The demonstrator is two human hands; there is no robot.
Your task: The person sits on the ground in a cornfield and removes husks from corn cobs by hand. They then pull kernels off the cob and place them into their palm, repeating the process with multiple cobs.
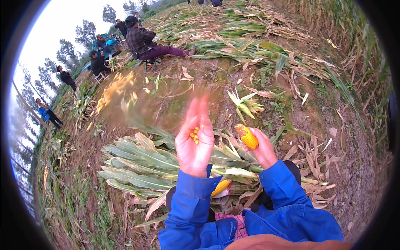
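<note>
My left hand lies palm up before me, fingers pointing away, with several loose yellow corn kernels in its cupped palm. To its right my right hand grips a yellow corn cob by its lower part; the cob's upper end is bare of kernels. Another yellow corn ear rests low between my forearms, partly covered by my left sleeve. Beneath both hands spread cut corn stalks with long green leaves.
Pulled-back husks lie on the soil ahead. A blurred heap of yellow ears is at the upper left. One person sits on a stool; several others are farther left. Standing corn lines the right side.
</note>
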